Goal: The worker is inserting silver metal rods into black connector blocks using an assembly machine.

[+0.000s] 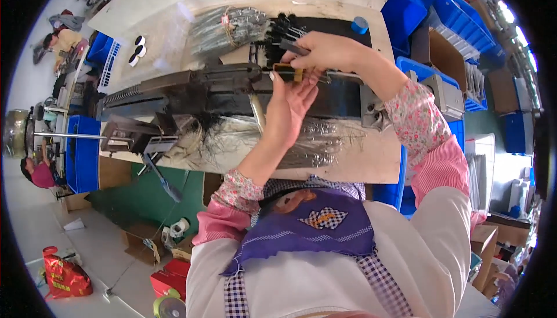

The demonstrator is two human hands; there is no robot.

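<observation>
My right hand point(332, 52) comes in over the bench machine, its fingers closed round a short, flat grey bar point(294, 47). Just under those fingers is a small yellow-edged dark piece point(298, 75); I cannot tell which hand bears it. My left hand point(289, 108) lies palm up in front of the machine, thumb raised and fingers stretched out, their tips close to my right fingers. The long dark metal machine point(226, 89) runs across the bench behind my left hand. Black-bristled wire brushes point(283, 26) lie beyond my hands.
A tied bundle of thin metal wires point(229, 28) lies at the back of the bench point(371, 164). More loose wires point(316, 150) lie at the front. A blue round lid point(360, 25) sits at the back right. Blue bins point(403, 16) stand to the right.
</observation>
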